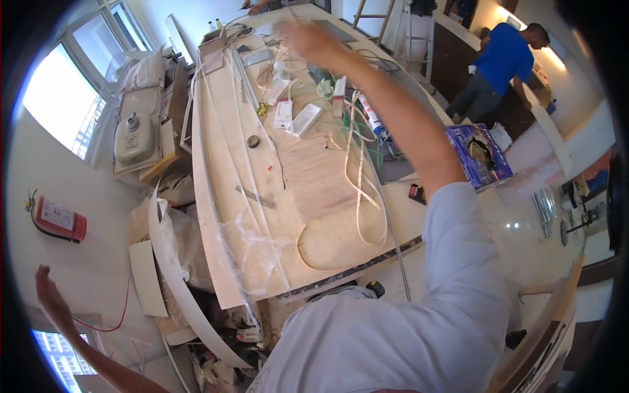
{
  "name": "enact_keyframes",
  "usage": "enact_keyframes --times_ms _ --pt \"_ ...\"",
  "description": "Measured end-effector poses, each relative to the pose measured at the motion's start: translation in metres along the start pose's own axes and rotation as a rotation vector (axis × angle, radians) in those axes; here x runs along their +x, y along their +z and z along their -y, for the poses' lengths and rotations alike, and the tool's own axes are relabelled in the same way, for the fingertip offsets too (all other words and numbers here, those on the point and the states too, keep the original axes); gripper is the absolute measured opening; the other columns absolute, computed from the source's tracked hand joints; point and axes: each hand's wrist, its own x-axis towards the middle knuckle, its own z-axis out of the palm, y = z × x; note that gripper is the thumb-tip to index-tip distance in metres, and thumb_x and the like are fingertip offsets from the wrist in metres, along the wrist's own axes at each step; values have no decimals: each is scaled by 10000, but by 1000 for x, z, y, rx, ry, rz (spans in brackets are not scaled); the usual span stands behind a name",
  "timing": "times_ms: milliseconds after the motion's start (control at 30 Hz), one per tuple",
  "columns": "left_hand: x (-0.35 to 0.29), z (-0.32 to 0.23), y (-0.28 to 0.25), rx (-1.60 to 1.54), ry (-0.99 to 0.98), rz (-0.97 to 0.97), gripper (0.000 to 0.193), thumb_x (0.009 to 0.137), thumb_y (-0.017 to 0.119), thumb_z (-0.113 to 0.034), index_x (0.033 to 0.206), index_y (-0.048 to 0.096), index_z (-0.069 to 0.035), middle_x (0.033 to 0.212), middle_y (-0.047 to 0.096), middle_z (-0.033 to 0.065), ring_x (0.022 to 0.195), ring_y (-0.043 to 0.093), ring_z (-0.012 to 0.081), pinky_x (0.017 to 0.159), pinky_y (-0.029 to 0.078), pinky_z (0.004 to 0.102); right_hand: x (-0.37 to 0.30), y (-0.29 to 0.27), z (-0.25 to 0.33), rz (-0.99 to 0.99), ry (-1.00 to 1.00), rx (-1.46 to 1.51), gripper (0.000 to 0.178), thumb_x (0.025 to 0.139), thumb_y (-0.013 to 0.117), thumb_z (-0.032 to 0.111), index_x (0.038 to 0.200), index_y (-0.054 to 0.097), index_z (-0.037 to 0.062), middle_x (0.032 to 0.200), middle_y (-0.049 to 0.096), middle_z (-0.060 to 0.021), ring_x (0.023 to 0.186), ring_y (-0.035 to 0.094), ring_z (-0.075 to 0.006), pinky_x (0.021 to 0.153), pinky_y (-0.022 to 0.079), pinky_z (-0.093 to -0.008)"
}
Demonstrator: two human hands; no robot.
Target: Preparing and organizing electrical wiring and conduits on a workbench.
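My right arm reaches forward over a long plywood-topped table (275, 177). My right hand (308, 44) is above the clutter at the table's far end; its fingers are blurred, and anything in them cannot be made out. Beneath and near it lie thin cables, a small white box (283, 114), a white open tray (305, 121) and a cartridge tube (371, 114). My left hand (51, 291) is raised at the far left, away from the table, below a red fire extinguisher (62, 219). Its fingers look stretched out, with nothing visible in them.
A coiled LED strip (360, 190), a roll of tape (253, 141) and clear plastic film (252, 252) lie on the table. A wrapped sink (136, 141) stands by the window. A person in blue (504, 62) bends at the right, beyond a purple box (478, 157). A ladder (419, 39) stands behind.
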Motion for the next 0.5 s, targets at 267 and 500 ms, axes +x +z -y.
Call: enact_keyframes --times_ms 267,500 --pt "93 42 119 296 299 740 378 674 770 -197 872 526 13 878 541 149 792 554 299 686 461 382 81 -242 59 -185 398 146 301 972 400 287 1100 597 100 561 439 1 442 389 -102 410 342 -247" --pt "144 -238 193 -95 -150 1157 422 924 495 -350 772 607 27 386 345 -6 278 295 105 287 249 308 50 -238 112 154 352 285 305 992 366 294 1089 593 114 575 387 49 473 357 -72 436 348 -216"
